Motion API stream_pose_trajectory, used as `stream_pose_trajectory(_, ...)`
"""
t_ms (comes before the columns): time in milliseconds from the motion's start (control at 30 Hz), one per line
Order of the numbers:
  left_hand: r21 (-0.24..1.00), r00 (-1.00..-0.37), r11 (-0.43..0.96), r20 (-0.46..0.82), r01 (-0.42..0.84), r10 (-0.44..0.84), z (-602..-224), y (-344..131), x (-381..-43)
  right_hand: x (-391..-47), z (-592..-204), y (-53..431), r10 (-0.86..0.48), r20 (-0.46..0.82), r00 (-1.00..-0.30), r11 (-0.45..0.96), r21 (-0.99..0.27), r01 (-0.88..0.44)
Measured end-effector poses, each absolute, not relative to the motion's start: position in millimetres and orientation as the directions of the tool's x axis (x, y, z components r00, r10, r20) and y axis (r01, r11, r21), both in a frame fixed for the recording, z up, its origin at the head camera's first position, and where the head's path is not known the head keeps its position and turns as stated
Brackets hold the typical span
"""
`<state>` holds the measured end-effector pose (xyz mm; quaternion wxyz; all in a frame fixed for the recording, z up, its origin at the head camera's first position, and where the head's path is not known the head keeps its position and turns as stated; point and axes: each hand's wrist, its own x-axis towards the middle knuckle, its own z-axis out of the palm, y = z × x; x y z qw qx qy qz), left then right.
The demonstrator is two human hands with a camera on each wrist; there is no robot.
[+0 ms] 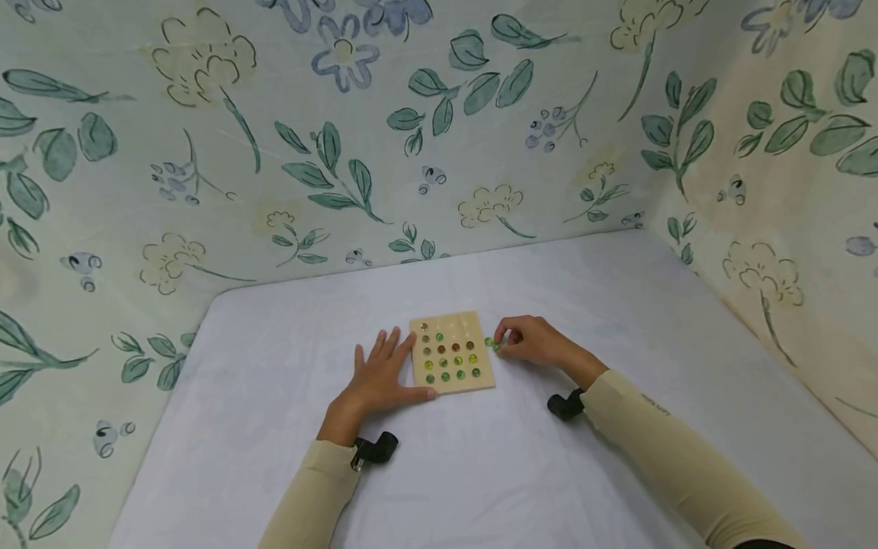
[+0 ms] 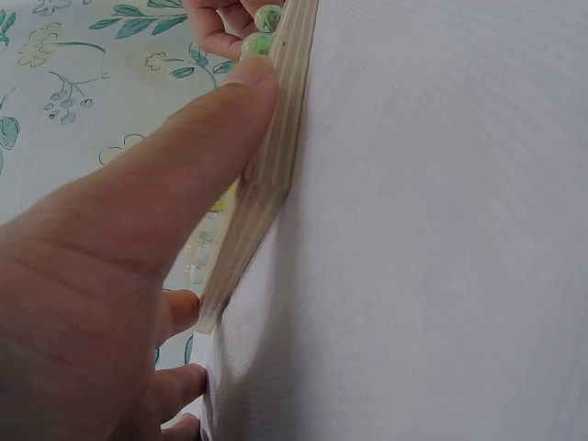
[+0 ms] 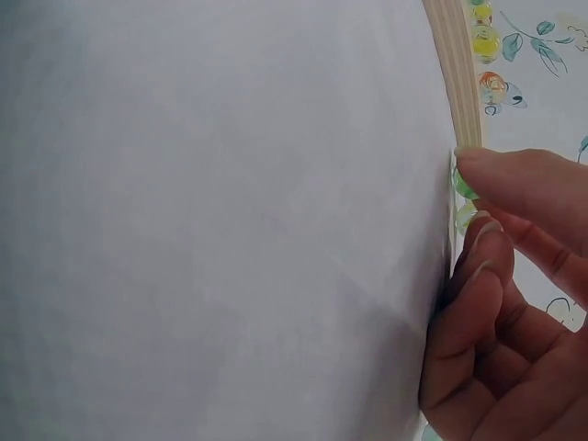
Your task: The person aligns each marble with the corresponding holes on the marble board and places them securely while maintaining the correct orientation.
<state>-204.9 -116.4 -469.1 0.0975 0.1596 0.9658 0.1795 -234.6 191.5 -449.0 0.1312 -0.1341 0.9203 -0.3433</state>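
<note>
- Far left, a floral backdrop (image 1: pixel 41 290) stands beside the white surface (image 1: pixel 261 427) in front of you.
- Your left sleeve (image 1: pixel 309 492) comes in from the near edge, with a black wrist camera (image 1: pixel 377 448) at its cuff.
- Your left hand (image 1: pixel 373 383) is spread wide, its fingers pointing away from you; the forefinger touches the left side of the board and the thumb lies along its near-left corner.
- The wooden board (image 1: pixel 485 366) lies flat between your hands. Its left and right sides run away from you, leaning slightly left at the far end; the right end of its near edge sits farther off than the left. You cannot tell which side is longer.
- Marbles (image 1: pixel 459 361) sit in it in rows: the three nearest rows hold four each, while the farther marbles gather at the left.
- Just off the right side is a loose green marble (image 1: pixel 488 341).
- Your right hand (image 1: pixel 531 339) is narrow, pinching another green marble (image 1: pixel 497 347) between thumb and forefinger, the fingertips pointing left at the board.
- Your right sleeve (image 1: pixel 665 446) slants off toward the near right.
</note>
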Motion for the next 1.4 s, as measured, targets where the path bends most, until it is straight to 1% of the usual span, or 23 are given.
stream_pose_trajectory(667,0.378,-0.927,0.882,-0.129,0.283,0.352,-471.8,-117.9,-207.0,-235.2,-451.0,191.6,-0.330,-0.151,-0.932,0.728,-0.669,-0.149)
stream_pose_trajectory(1033,0.380,-0.929,0.883,-0.132,0.275,0.346,-472.0,-117.7,-206.5,-234.6,-449.2,192.9,-0.371,-0.123,-0.921,0.710,-0.677,-0.196)
stream_pose_trajectory(1400,0.384,-0.930,0.881,-0.124,0.278,0.347,-470.0,-117.4,-205.3,-234.1,-446.9,192.2,-0.370,-0.128,-0.920,0.707,-0.681,-0.190)
